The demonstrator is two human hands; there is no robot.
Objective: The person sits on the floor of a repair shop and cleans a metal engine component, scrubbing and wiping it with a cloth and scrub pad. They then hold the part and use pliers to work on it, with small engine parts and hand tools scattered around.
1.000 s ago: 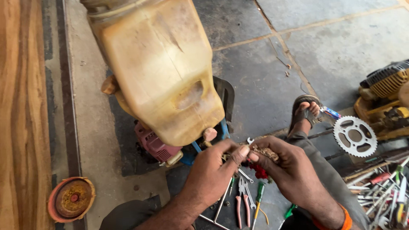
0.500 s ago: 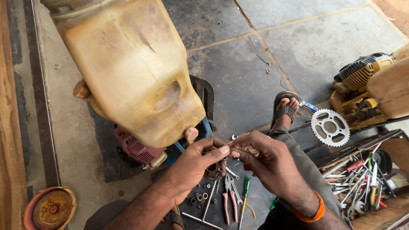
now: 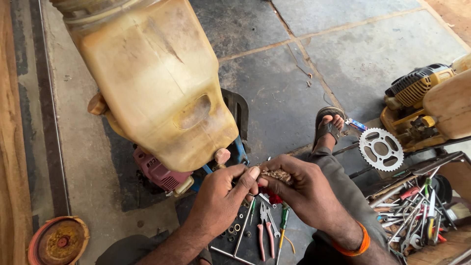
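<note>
Meanwhile both hands, left hand (image 3: 218, 203) and right hand (image 3: 301, 189), stayed pinched together on a small brown part (image 3: 278, 175), unchanged, below the yellowed tank (image 3: 157, 83)

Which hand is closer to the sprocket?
Right. The right hand lies left of the sprocket, nearer it; the left hand is farther left, beyond the right.
</note>
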